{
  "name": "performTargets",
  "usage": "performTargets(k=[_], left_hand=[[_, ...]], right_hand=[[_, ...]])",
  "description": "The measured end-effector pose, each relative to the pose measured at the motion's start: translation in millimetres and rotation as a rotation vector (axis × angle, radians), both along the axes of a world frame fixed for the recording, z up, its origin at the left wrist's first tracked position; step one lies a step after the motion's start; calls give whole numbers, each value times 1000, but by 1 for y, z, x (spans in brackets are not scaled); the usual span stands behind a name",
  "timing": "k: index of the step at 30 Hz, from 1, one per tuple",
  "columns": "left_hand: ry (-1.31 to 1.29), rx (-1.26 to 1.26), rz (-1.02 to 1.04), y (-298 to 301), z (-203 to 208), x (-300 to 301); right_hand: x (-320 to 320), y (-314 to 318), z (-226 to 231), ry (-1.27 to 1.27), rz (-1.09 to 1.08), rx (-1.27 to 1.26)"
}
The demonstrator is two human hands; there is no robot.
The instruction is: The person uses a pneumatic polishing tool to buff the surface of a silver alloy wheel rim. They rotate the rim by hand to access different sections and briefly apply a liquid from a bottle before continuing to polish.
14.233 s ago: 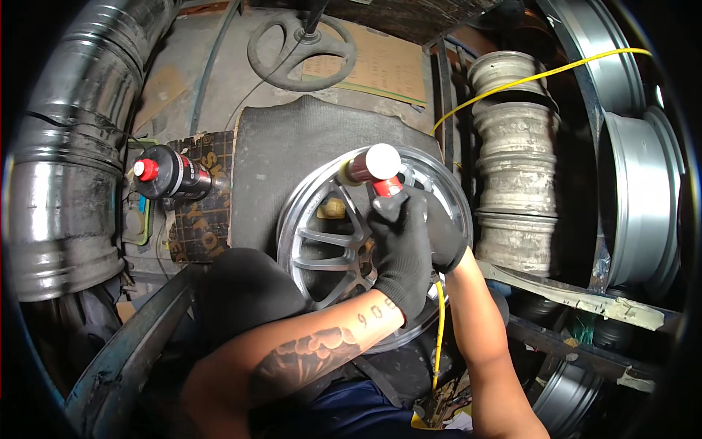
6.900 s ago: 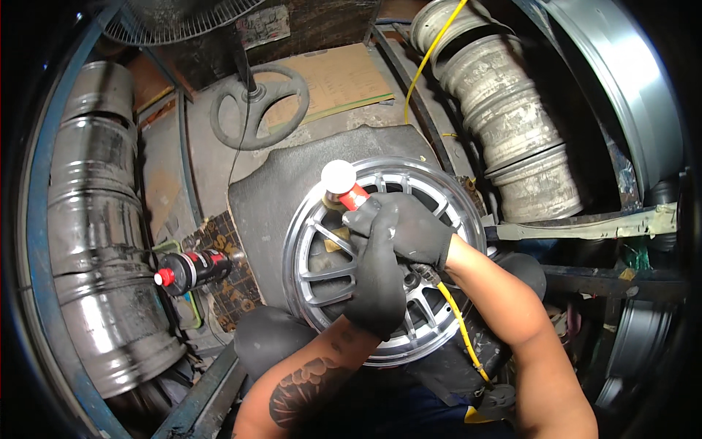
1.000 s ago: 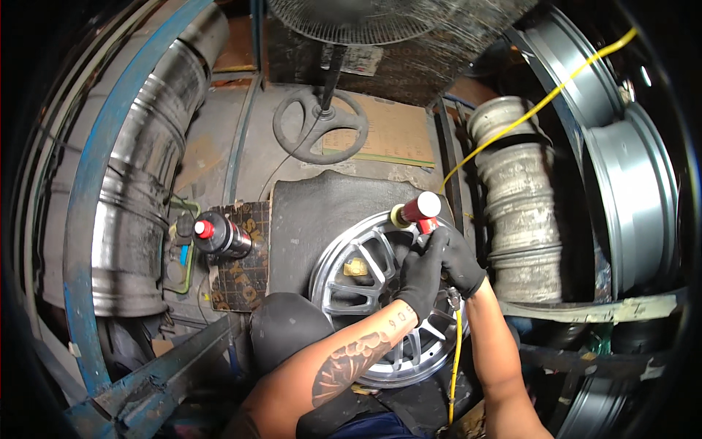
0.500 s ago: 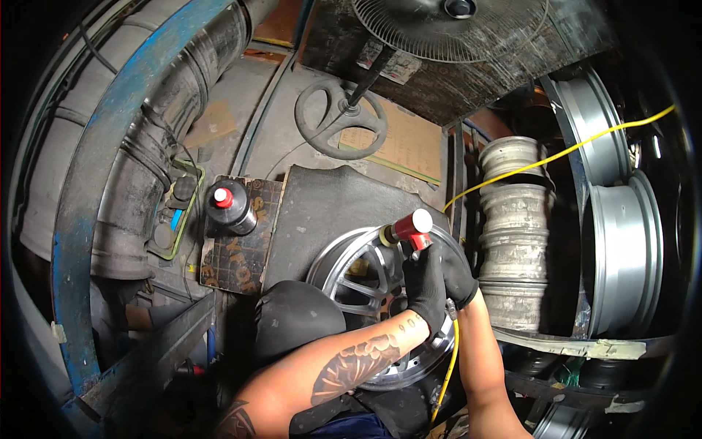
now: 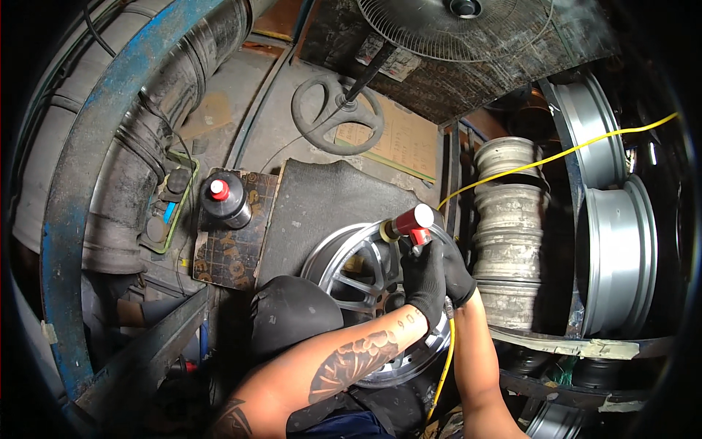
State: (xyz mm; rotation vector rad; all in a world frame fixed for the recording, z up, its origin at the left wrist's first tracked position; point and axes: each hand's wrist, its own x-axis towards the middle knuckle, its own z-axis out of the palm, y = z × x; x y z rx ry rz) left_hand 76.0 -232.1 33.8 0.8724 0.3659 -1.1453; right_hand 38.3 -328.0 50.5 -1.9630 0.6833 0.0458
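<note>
An alloy wheel [image 5: 344, 284] with silver spokes lies tilted in front of me, close to my knee. Above its far rim is a red air polisher [image 5: 407, 222] with a small yellowish pad on its left end, which is at or very near the rim; contact is unclear. My left hand [image 5: 424, 282], in a black glove, is closed round the polisher's grip. Behind it and to its right, my right hand [image 5: 458, 278], gloved too, wraps the same tool, with its fingers mostly hidden. From the bottom of the grip a yellow air hose [image 5: 447, 362] hangs down.
At left, a black bottle [image 5: 228, 201] with a red cap stands on a wooden board [image 5: 219, 260]. A dark mat [image 5: 314, 194] lies beyond the wheel. A fan [image 5: 439, 29] stands ahead. To the right are stacked barrel-like rims [image 5: 508, 234] and a rack of silver rims [image 5: 614, 256].
The whole view has shifted slightly left. My hands and the polisher stay almost in the same place over the wheel's far rim.
</note>
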Motion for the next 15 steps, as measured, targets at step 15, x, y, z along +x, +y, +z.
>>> performTargets(k=[15], left_hand=[[-10, -11, -39, 2, 3, -1]], right_hand=[[-13, 13, -8, -6, -129, 38]])
